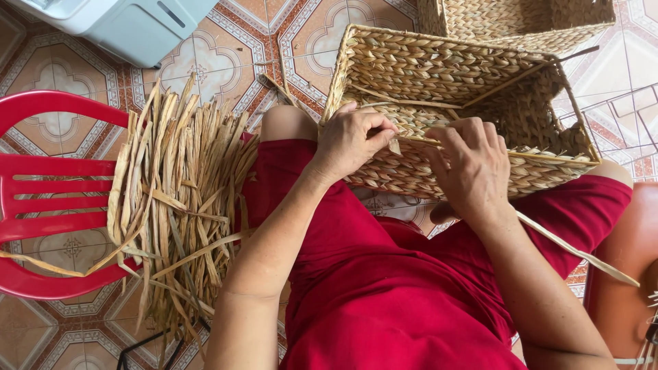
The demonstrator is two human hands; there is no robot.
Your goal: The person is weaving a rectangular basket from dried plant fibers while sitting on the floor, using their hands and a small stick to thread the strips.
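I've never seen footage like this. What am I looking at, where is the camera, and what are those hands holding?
There is no machine here: a person's own two bare hands, filmed by a camera worn on their head and looking down at their lap. A rectangular woven basket rests tilted on their knees, above red clothing. The left hand and right hand both pinch a flat dried strand at the basket's near wall; its loose end trails past the right forearm. A bundle of dried strips lies on a red plastic chair to the left. A second basket sits behind on the patterned tiled floor.
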